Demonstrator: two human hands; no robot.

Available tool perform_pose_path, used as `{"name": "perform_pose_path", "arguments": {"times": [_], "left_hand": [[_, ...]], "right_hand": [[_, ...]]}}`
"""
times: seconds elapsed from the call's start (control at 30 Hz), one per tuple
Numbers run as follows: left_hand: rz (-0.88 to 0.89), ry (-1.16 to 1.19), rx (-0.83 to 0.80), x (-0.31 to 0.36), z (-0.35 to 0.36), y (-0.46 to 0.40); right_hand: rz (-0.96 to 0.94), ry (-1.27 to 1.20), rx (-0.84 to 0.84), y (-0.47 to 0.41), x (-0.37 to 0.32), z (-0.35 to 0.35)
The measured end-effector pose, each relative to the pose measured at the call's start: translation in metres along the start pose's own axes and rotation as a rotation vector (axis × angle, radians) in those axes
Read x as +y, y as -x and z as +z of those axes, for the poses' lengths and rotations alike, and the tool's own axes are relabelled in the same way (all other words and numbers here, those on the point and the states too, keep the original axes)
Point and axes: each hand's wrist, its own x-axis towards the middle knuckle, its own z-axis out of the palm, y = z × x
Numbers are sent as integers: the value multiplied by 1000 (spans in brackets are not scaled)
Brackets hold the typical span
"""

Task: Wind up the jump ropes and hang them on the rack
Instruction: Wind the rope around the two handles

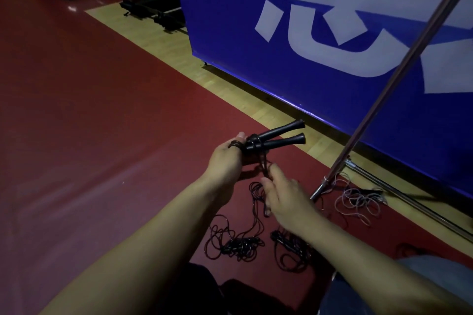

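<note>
Handles [279, 135] of a black jump rope, two of them side by side, stick out to the right from the left hand [226, 158], which grips their near ends; several turns of dark cord [253, 142] are wound round them close to the fist, and another loop sits over the fingers; from the winding the cord drops to the right hand [284, 195], whose thumb and fingers pinch it just below the handles; beneath the hands the loose rope [238, 244] lies in tangled coils on the red floor [89, 110]; a second, pale rope [355, 202] lies heaped near the foot of the slanted metal pole [399, 69] to the right; behind it stands a blue banner [230, 20] with large white characters, along a strip of wooden flooring [230, 89].
</note>
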Motion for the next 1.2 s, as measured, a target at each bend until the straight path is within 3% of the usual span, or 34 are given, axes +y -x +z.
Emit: {"name": "perform_pose_path", "arguments": {"times": [0.1,0.2,0.3,0.4,0.5,0.63,0.87,0.93,1.03,1.1,1.2], "left_hand": [[-5,-24,-177,3,3,7],[-21,-195,-349,1,-7,8],[-132,-362,-528,1,-15,8],[-226,-462,-638,4,-15,11],[-235,-637,-701,1,-13,13],[-144,-776,-495,-9,-15,1],[-175,-343,-112,-18,-6,-8],[-193,-118,-20,-16,-2,-7],[-171,65,53,-10,4,-2],[-124,118,97,-7,4,-2],[-76,102,93,-6,3,-3]], "right_hand": [[203,-67,17,-9,9,-4],[376,-160,23,-25,22,-18],[179,-217,106,-27,29,-41],[-28,32,109,-22,29,-58],[-114,158,130,-18,32,-62],[-268,365,187,-19,22,-75],[-321,533,74,6,-12,-58],[-252,480,46,16,-17,-44],[-29,77,59,20,-22,-24],[208,-127,92,11,-14,-17],[462,-260,-82,2,-2,-9]]}}
